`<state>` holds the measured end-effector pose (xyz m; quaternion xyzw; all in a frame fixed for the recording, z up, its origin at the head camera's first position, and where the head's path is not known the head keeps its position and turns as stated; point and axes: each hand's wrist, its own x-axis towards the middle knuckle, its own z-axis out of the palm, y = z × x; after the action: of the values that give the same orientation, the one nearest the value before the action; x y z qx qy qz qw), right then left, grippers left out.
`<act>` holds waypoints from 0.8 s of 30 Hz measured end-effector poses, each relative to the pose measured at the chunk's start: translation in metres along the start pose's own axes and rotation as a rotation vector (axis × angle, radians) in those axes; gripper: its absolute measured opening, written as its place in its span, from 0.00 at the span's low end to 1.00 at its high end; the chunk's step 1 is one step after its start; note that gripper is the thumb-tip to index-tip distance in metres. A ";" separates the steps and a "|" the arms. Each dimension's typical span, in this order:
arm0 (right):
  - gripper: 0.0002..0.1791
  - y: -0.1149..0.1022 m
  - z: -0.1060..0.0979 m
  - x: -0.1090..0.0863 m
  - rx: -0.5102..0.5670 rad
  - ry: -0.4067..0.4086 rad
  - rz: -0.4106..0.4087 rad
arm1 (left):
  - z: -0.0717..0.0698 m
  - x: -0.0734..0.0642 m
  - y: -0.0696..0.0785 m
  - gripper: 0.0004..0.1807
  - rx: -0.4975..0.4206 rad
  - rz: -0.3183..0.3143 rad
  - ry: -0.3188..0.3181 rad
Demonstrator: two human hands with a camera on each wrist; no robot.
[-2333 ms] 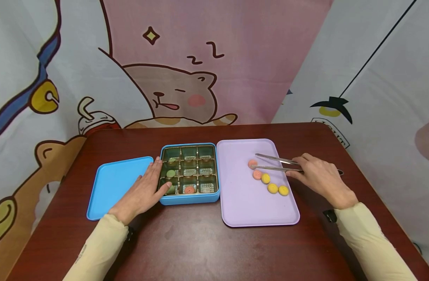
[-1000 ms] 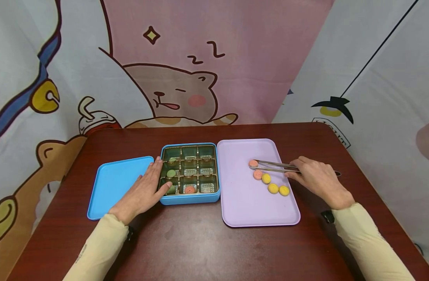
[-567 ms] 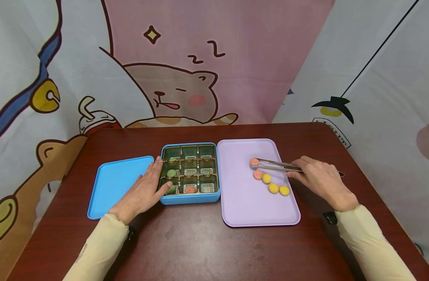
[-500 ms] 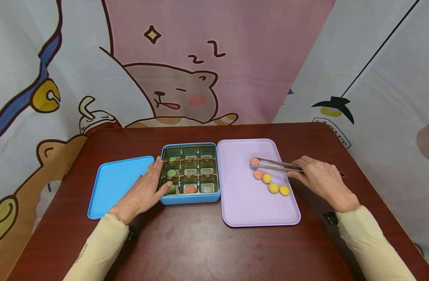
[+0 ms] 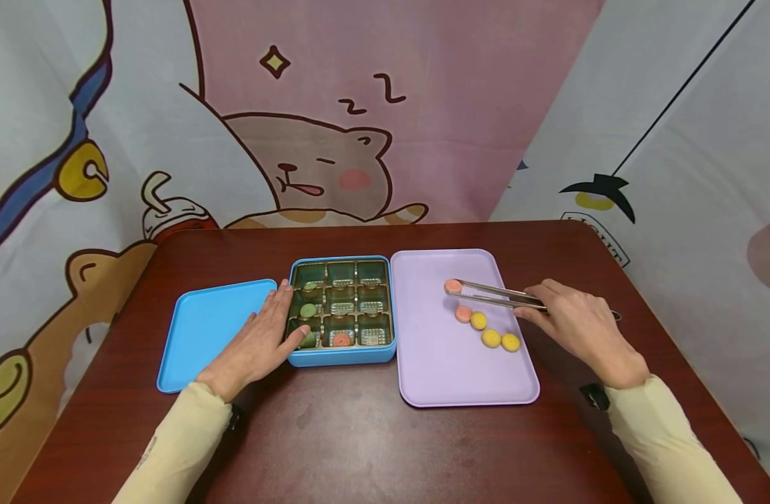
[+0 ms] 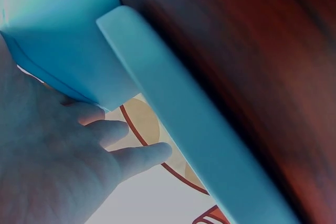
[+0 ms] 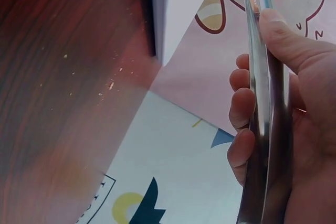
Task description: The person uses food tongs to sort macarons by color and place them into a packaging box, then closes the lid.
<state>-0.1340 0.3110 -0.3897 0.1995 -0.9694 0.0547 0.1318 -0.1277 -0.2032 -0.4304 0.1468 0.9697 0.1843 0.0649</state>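
My right hand [image 5: 579, 327] grips metal tongs [image 7: 265, 108], thumb on one side and fingers curled round the other. Between the tong tips is a small round pink piece [image 5: 452, 285], like a cookie, over the upper part of the lilac tray [image 5: 425, 371]. A second pink piece [image 5: 463, 313] and several yellow ones [image 5: 491, 338] lie on the tray below it. My left hand [image 5: 257, 344] rests with extended fingers against the left side of the blue box [image 5: 341, 358]; its thumb reaches over the front left compartment.
The box's gold divided insert [image 5: 341, 274] has green pieces [image 5: 307, 310] in the left column and a pink piece [image 5: 341, 339] front centre. A blue lid [image 5: 202, 339] lies left of the box, partly under the left arm. The tray's left edge adjoins the box.
The tongs have narrowed onto the pink piece at the top of the group. It has moved slightly away from the other pink piece, toward the back of the tray. My left hand stays put.
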 end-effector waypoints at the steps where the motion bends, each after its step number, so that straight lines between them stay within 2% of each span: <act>1: 0.24 -0.001 -0.001 0.000 0.001 0.007 -0.001 | 0.000 0.000 0.000 0.50 0.002 0.000 0.001; 9: 0.25 -0.008 -0.004 -0.002 0.017 0.014 0.008 | 0.000 0.000 0.000 0.50 0.001 0.001 0.003; 17: 0.24 -0.015 -0.008 -0.001 0.031 0.034 -0.020 | 0.000 -0.001 0.000 0.47 0.004 0.016 0.001; 24: 0.39 -0.020 -0.013 0.000 0.050 0.070 -0.060 | -0.001 -0.001 0.001 0.47 0.007 0.020 0.005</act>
<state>-0.1234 0.2946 -0.3763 0.2300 -0.9561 0.0820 0.1623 -0.1269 -0.2028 -0.4291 0.1562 0.9689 0.1820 0.0603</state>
